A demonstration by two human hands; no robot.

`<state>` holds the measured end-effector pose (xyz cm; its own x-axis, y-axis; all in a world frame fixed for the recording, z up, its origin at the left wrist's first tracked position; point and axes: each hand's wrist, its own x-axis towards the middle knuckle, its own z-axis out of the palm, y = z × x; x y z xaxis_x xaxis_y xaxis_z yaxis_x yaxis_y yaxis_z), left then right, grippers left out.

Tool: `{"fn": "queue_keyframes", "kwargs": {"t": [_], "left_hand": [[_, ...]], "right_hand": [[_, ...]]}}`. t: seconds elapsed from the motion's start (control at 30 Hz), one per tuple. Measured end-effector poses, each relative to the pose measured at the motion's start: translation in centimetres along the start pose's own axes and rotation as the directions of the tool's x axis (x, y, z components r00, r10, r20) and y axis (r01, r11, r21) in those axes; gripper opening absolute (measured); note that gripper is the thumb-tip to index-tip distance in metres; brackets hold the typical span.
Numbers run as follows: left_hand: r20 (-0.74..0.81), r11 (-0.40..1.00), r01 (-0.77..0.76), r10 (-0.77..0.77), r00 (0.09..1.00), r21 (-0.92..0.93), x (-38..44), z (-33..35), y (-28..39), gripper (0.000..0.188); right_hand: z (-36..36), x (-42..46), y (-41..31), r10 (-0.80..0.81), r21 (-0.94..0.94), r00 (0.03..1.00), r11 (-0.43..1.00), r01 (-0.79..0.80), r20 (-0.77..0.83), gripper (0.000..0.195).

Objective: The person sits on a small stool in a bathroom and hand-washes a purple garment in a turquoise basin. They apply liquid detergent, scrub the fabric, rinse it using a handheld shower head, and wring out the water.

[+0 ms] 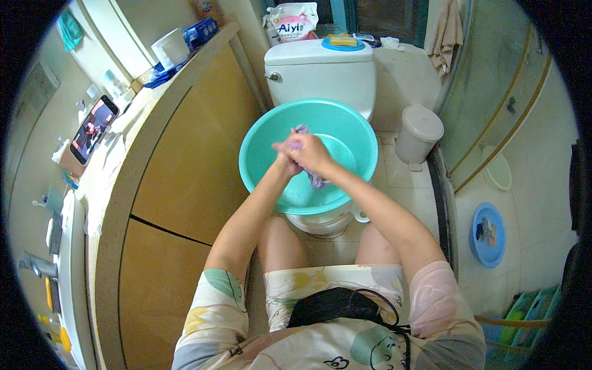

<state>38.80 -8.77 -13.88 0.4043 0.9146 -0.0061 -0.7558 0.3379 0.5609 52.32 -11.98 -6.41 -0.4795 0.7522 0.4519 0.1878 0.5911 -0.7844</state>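
Note:
Both hands are pressed together around a wet-looking purple cloth (316,180) above a turquoise plastic basin (307,106). My left hand (287,162) sits beneath and is partly hidden. On top, my right hand (311,149) covers much of the cloth. One end of the cloth shows past the fingers, and the other hangs below the hands toward the basin's inside. The basin rests in front of the toilet tank, with a white rounded base (319,224) showing under its near rim.
A toilet tank (319,69) stands behind the basin, and a curved wooden cabinet (185,152) flanks the left. On its counter leans a phone (95,127). At right are a lidded white bin (418,132), a glass shower door (490,92) and a blue basin (478,215) holding small items.

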Motion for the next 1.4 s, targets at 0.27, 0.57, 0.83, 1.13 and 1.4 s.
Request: {"fn": "queue_keyframes", "kwargs": {"t": [0.27,0.57,0.83,1.13,1.4], "left_hand": [[0.056,0.994,0.106,-0.105,0.993,-0.011,0.9,2.2,-1.0,0.029],[-0.454,0.958,0.066,0.072,0.888,0.280,-2.9,6.5,-0.7,0.043],[-0.245,0.788,-0.250,0.448,0.860,0.563,-4.7,4.1,2.8,0.031],[-0.353,0.498,0.263,0.094,0.931,0.826,-5.2,6.1,0.7,0.037],[-0.286,0.950,0.029,0.065,0.956,0.311,-3.0,6.0,-1.3,0.030]], "right_hand": [[-0.6,0.6,0.1,-0.279,-0.516,0.950,0.840,0.170,-0.141,0.021],[-6.7,1.7,9.4,0.313,-0.072,0.922,0.939,-0.337,-0.229,0.043],[-11.2,0.2,8.9,0.077,-0.106,0.996,0.991,-0.083,-0.051,0.029],[-9.2,-0.1,6.5,0.378,0.428,0.903,0.795,-0.429,0.203,0.024],[-3.2,-0.2,4.6,0.002,0.012,0.997,1.000,-0.001,-0.076,0.023]]}}
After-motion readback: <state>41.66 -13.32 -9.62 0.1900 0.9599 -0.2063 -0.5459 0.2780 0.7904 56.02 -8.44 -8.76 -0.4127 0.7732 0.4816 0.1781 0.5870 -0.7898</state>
